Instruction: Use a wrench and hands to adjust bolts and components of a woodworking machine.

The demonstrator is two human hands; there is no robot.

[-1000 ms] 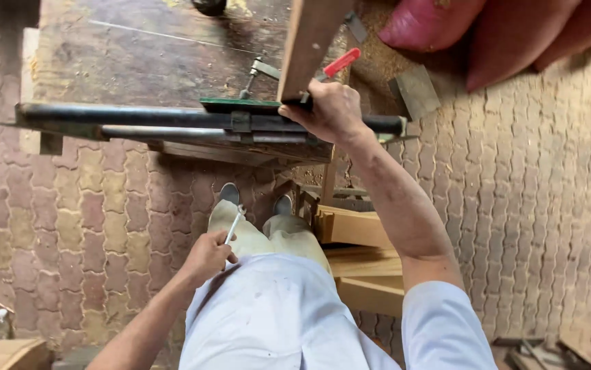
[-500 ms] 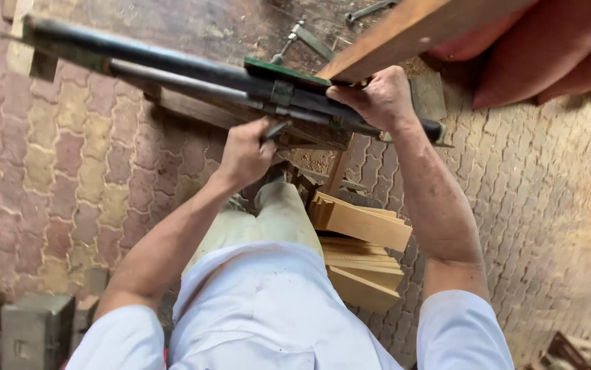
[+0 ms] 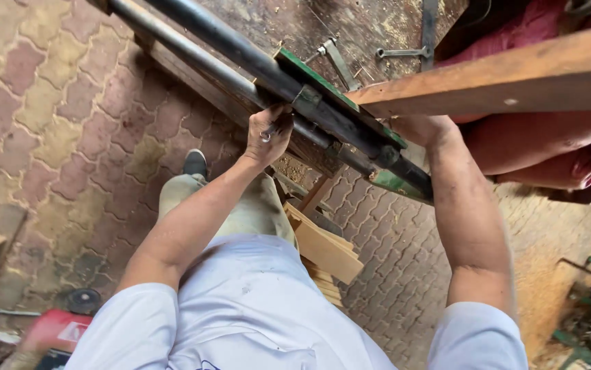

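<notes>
Left hand up at dark rail on desk edge, fingers pinching small metal handle. Right hand under wooden plank, fingers hidden, cannot tell grip. Plank rests on green fence; clamping looks underway, cut not started.

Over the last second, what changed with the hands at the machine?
The left hand came up from beside the thigh and took hold at the dark steel rail under the table edge. The right hand stayed on the wooden plank, which still rests across the machine table.
</notes>
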